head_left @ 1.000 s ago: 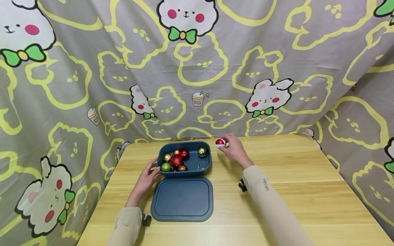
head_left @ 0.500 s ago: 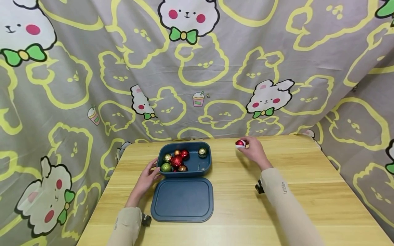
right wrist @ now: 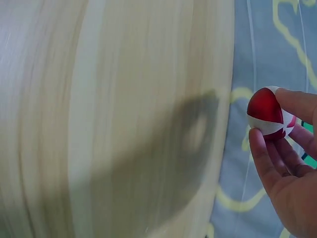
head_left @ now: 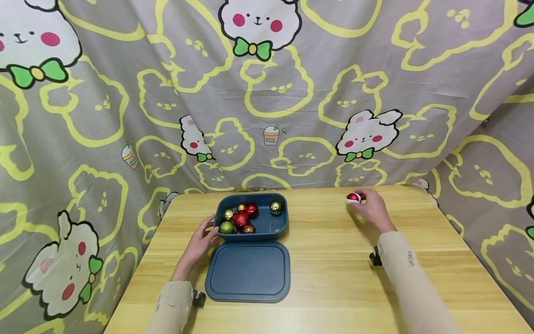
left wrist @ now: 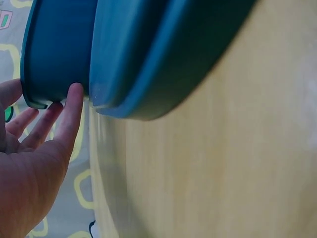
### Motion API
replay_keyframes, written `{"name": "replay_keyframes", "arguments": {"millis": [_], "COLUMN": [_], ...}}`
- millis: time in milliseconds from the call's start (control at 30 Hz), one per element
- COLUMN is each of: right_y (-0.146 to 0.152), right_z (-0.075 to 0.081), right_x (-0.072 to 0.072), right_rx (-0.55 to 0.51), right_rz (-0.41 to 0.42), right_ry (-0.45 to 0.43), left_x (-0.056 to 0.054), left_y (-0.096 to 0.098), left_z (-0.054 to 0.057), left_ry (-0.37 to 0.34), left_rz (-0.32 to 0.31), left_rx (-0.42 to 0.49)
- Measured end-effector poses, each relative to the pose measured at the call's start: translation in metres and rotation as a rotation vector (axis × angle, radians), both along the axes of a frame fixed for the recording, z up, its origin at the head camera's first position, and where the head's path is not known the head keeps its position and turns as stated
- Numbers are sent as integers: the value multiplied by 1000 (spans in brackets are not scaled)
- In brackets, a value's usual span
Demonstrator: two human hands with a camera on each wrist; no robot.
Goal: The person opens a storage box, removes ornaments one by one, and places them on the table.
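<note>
In the head view, a dark blue box point(head_left: 271, 236) stands uncovered on the table, holding several shiny Christmas baubles. A red bauble point(head_left: 240, 219) and a green bauble point(head_left: 226, 227) lie in its left half; one gold bauble point(head_left: 276, 207) sits apart at the right end. My left hand point(head_left: 202, 241) rests against the box's left end, its fairly straight fingertips point(left wrist: 76, 89) touching the outer wall in the left wrist view. Right of the box, above the table's back part, my right hand point(head_left: 372, 208) pinches a red and white bauble point(right wrist: 266, 106) between thumb and fingers.
The box's flat blue lid point(head_left: 248, 271) lies on the wooden table point(head_left: 333, 287) just in front of the box. A grey patterned curtain point(head_left: 308, 93) hangs behind the table's back edge and along both sides.
My right hand has moved to the right along the back of the table, carrying the red and white bauble away from the box. My left hand stays at the box's left end.
</note>
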State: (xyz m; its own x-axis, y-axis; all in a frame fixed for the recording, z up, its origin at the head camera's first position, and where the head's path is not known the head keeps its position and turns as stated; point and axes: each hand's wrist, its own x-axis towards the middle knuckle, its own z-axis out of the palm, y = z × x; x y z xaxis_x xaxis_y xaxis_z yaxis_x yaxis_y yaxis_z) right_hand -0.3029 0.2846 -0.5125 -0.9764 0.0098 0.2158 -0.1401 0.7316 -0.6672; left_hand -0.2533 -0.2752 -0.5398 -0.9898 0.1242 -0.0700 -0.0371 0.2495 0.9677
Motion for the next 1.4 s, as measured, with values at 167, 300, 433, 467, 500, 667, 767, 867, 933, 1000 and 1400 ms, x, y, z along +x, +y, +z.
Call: {"name": "replay_keyframes", "arguments": {"millis": [167, 300, 433, 467, 500, 667, 767, 867, 933, 1000, 1400], "right_y": [16, 23, 30, 31, 33, 39, 42, 42, 41, 41, 41], "right_z": [-4, -5, -6, -6, -7, -10, -12, -13, -12, -12, -11], "right_x": [4, 6, 8, 8, 9, 12, 12, 12, 12, 12, 12], "right_rx": [15, 17, 14, 13, 13, 19, 22, 20, 20, 22, 34], "right_rz": [-24, -33, -45, -48, -51, -66, -69, -71, -66, -67, -59], "right_ry": [-28, -37, -36, -35, -33, -24, -29, -43, -58, -68, -108], "left_x": [0, 0, 0, 1, 1, 2, 2, 2, 3, 3, 0], "left_y": [-1, -1, 0, 0, 0, -1, -1, -1, 0, 0, 0], "left_z": [-2, 0, 1, 1, 1, 1, 2, 2, 3, 3, 0], "left_ry": [6, 12, 6, 3, 2, 7, 4, 10, 15, 19, 20], "left_rz": [-6, -10, -6, -3, -2, -10, -12, -18, -21, -23, -6], "left_rx": [6, 2, 3, 5, 6, -2, 0, 0, 4, 7, -13]}}
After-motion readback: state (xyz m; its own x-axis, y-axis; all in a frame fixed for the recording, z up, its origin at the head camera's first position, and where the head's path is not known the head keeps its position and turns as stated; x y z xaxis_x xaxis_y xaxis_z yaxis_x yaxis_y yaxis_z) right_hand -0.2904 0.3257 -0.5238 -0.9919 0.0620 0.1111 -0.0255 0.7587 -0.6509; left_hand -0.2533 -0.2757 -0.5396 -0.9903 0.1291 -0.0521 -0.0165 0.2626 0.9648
